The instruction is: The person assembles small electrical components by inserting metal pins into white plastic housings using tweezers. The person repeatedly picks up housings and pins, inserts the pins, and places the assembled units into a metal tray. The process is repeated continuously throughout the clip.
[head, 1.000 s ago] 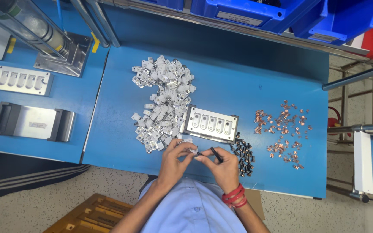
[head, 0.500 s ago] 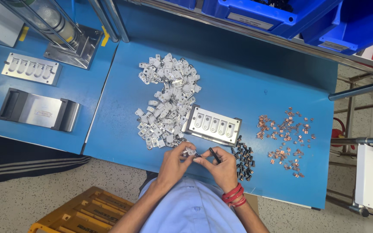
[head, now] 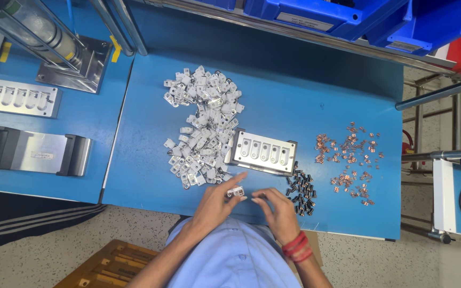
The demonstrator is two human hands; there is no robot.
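Left hand point(head: 214, 202) pinching small white part point(head: 235, 191), right hand point(head: 278, 210) beside, seemingly empty

Parts and fixture lying across the bench

The slotted fixture point(head: 264, 152) is sitting between the pile of housings point(head: 201, 125) on its left and the scattered clips point(head: 350, 157) on its right, with the small screws point(head: 301, 188) lying just beside its near right corner.
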